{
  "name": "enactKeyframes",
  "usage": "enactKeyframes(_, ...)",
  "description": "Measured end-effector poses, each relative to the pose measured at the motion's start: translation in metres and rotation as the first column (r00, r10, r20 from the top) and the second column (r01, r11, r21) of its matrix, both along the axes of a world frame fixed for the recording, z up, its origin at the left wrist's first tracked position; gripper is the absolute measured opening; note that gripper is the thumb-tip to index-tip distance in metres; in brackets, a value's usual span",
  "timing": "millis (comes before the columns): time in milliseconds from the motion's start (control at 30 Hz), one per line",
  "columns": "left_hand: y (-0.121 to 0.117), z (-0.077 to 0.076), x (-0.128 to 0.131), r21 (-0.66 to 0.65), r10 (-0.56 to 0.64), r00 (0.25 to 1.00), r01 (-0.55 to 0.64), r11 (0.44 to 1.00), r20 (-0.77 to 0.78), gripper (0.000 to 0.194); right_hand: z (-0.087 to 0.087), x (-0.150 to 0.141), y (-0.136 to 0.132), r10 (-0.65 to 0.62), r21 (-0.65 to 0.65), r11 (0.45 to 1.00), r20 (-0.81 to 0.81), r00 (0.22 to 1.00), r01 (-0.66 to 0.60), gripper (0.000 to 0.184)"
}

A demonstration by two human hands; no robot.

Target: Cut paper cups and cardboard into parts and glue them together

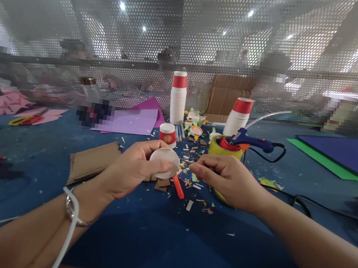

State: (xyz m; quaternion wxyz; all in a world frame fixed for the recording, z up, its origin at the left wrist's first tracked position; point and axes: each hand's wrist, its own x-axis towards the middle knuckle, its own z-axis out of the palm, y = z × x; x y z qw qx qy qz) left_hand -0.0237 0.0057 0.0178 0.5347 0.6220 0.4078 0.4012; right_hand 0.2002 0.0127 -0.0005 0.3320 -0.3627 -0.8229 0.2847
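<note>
My left hand [137,166] is closed on a white paper cup [161,155], its round end facing me and the thumb lying across it. To the right, apart from the cup, my right hand [223,176] has its fingers curled and thumb pressed against them. Whatever is in that pinch, if anything, is too small to make out. Below the cup lies an orange-red stick-like tool [178,187] among paper scraps [189,205] and small cardboard pieces [162,184]. Just behind my left hand stands a red and white paper cup [167,134].
A blue glue gun [252,141] rests on a yellow container [219,149] behind my right hand. Two cup stacks [177,103] [237,120] stand farther back. Cardboard [92,162], purple paper [136,121] and yellow-handled scissors [25,120] lie left; coloured sheets [342,151] and a black cable [305,205] lie right.
</note>
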Motion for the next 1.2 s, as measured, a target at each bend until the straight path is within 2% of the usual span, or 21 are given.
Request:
enactKeyframes(67, -0.001, -0.001, 0.002, -0.012, 0.001, 1.000, -0.001, 1.000, -0.011, 0.023, -0.001, 0.000, -0.001, -0.031, 0.025, 0.999, 0.014, 0.999, 0.031, 0.047)
enactKeyframes(167, -0.002, -0.002, 0.004, 0.043, 0.023, 0.999, -0.022, 0.999, -0.043, 0.025, -0.004, 0.001, -0.002, -0.066, 0.057, 0.996, 0.023, 0.998, 0.064, 0.043)
enactKeyframes(367, -0.003, -0.004, 0.003, 0.078, 0.023, 0.997, -0.017, 0.997, -0.080, 0.031, -0.005, 0.001, -0.003, -0.068, 0.110, 0.992, 0.018, 0.997, 0.066, 0.041)
enactKeyframes(633, -0.006, -0.007, 0.005, -0.006, -0.032, 0.999, 0.032, 0.999, -0.043, 0.030, -0.004, 0.000, -0.007, -0.077, 0.192, 0.979, 0.034, 0.996, 0.069, 0.039)
enactKeyframes(867, -0.011, -0.006, 0.009, -0.002, 0.013, 1.000, -0.013, 1.000, -0.015, 0.031, -0.003, 0.001, -0.006, -0.065, 0.244, 0.968, 0.018, 0.998, 0.058, 0.038)
enactKeyframes(1200, -0.009, -0.007, 0.011, -0.081, 0.028, 0.999, -0.025, 0.996, 0.040, 0.032, -0.005, -0.002, -0.004, -0.113, 0.274, 0.956, 0.001, 0.994, 0.109, 0.040)
